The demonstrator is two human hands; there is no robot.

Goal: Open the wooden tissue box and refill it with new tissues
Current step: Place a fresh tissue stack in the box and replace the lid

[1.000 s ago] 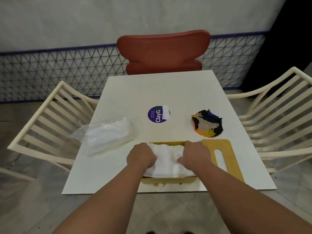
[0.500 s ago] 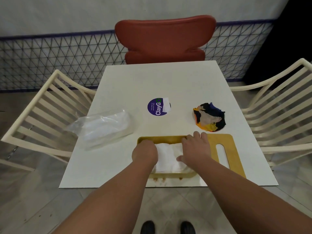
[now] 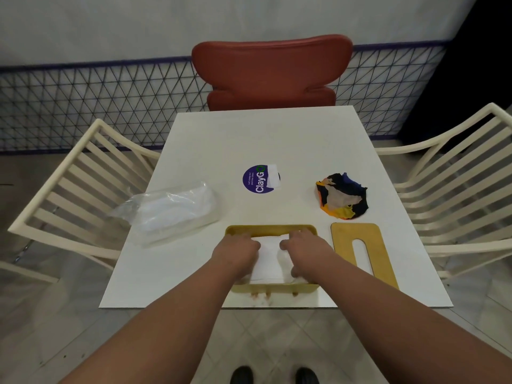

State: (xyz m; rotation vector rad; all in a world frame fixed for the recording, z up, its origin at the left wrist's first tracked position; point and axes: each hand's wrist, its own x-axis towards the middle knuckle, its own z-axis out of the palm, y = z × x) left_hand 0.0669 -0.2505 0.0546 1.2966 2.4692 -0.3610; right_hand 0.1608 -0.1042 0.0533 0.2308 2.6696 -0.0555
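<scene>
The box (image 3: pixel 270 230) sits at the near edge of the table (image 3: pixel 266 139), open, its lid (image 3: pixel 343 239) lying flat just to its right. Both hands are down inside it, on the tissues (image 3: pixel 267 259). The left hand (image 3: pixel 235 252) presses the left side of the stack, the right hand (image 3: pixel 304 252) the right side; the fingers are curled downward over the paper, but whether they pinch it or only push I cannot tell.

The tissues look soft, light and loose, a white folded pile that would crumple or slide apart if grabbed at one corner. Better, I'd judge, to take them from both ends and press evenly so they settle flat. The box is stiff yellowish wood with rounded corners and upright walls; it should stay put under the push. The lid is a thin rigid board with a long slot, easy to lift by an edge.

Further left lies a crinkly clear wrapper (image 3: pixel 171 209), slippery-looking. A round purple sticker (image 3: pixel 256 179) and a crumpled multicoloured cloth (image 3: pixel 342 199) sit further off.
</scene>
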